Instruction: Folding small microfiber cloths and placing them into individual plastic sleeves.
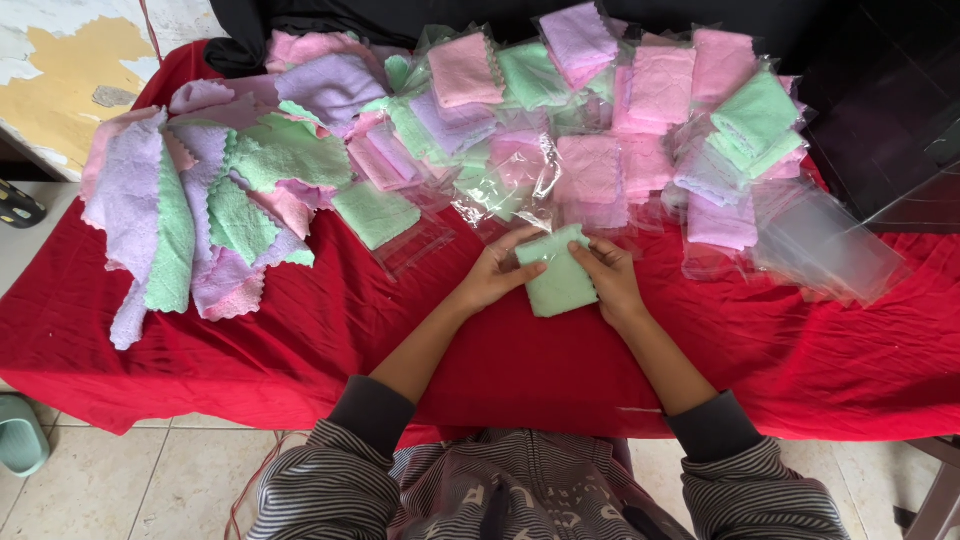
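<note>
A folded light green cloth [558, 283] lies on the red tablecloth [300, 340] in front of me. My left hand [497, 270] presses its left edge with fingers bent over the top corner. My right hand [611, 277] grips its right edge. Both hands hold the cloth flat between them. Just beyond it lie crumpled clear plastic bags [500, 205].
A heap of loose pink, purple and green cloths [200, 200] covers the left of the table. Bagged folded cloths [640, 110] are piled across the back. A stack of empty clear bags [825, 245] lies at right. A tiled floor and a green slipper [20, 432] show below left.
</note>
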